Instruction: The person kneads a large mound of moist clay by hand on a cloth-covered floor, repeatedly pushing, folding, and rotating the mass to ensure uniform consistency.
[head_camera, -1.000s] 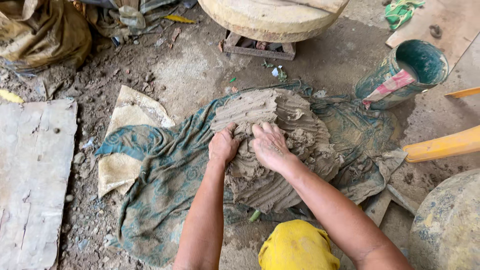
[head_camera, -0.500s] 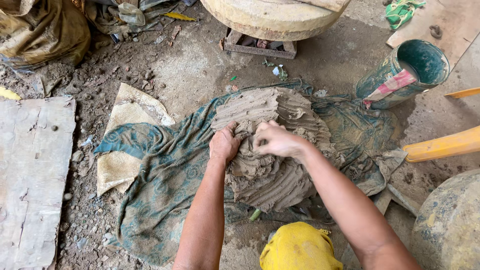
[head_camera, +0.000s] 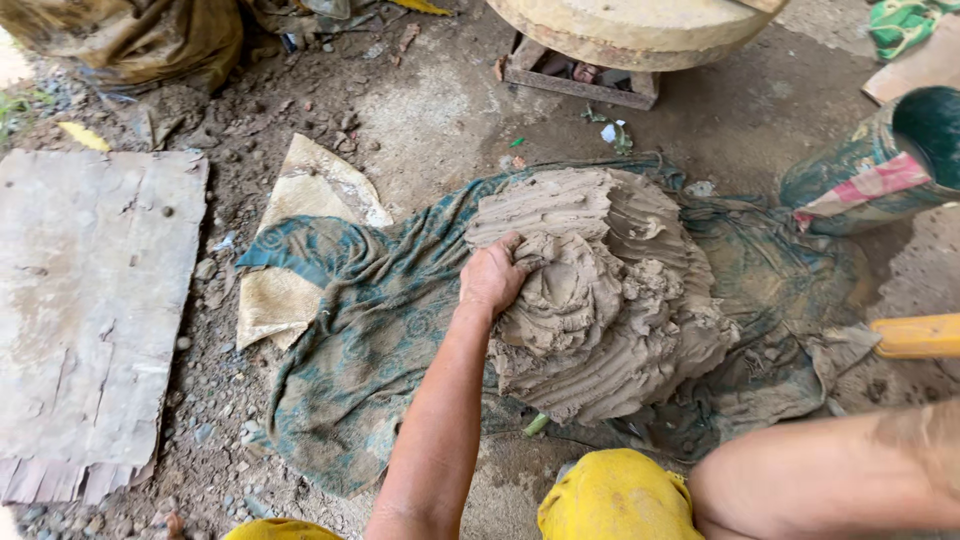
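Head view: my left hand (head_camera: 492, 278) now works alone, fingers curled into the ridged grey clay mound (head_camera: 600, 300) on the teal patterned cloth (head_camera: 370, 340); my right hand has lifted away, out of sight.

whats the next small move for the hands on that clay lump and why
Probably bring the right hand back onto the grey, ridged clay mound. Only the left hand grips it now, fingers dug into its left edge, while the right forearm is low at the picture's edge, its hand out of view. The mound on the teal patterned cloth looks too broad for one hand.
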